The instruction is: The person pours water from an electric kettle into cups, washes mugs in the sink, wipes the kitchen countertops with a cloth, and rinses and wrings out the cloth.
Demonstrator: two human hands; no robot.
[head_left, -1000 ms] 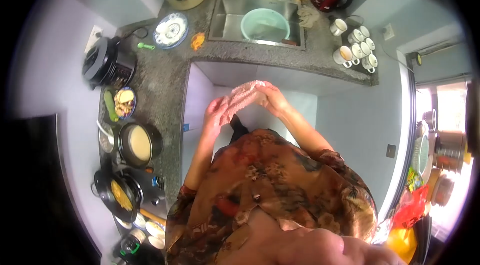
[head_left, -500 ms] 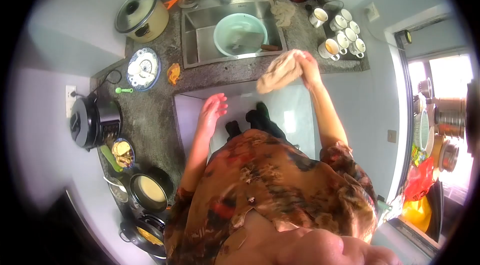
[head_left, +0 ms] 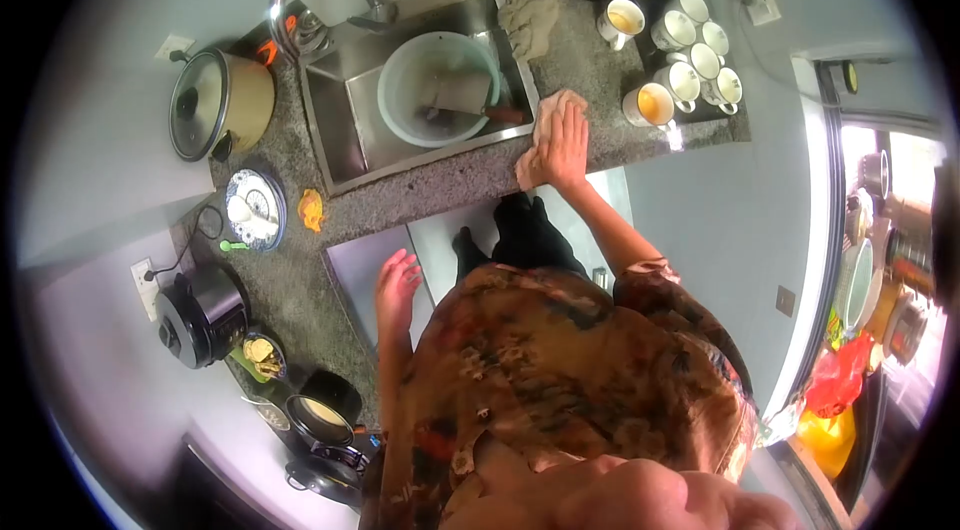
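A beige cloth [head_left: 550, 112] lies on the grey countertop [head_left: 470, 170] at the right front corner of the sink. My right hand [head_left: 564, 152] presses down on it, fingers stretched over the cloth and some of its folds showing beside the palm. My left hand [head_left: 397, 287] hangs in front of the counter's edge with nothing in it, its fingers loosely bent and apart. In the steel sink [head_left: 372, 130] stands a pale green basin [head_left: 392, 65]. A cleaver [head_left: 460, 94] with a brown handle rests in the basin, its handle over the rim.
Several white mugs [head_left: 683, 82] stand right of the cloth; one mug [head_left: 648, 106] near the edge holds orange-brown liquid. A crumpled greyish cloth [head_left: 530, 23] lies behind. Left are a lidded pot [head_left: 225, 105], patterned plates [head_left: 256, 210], a yellow-orange scrap [head_left: 311, 211] and a black cooker [head_left: 205, 315].
My right hand has brought the cloth from the air in front of the counter down onto the countertop beside the sink. My left hand has moved lower. The view has shifted and turned.
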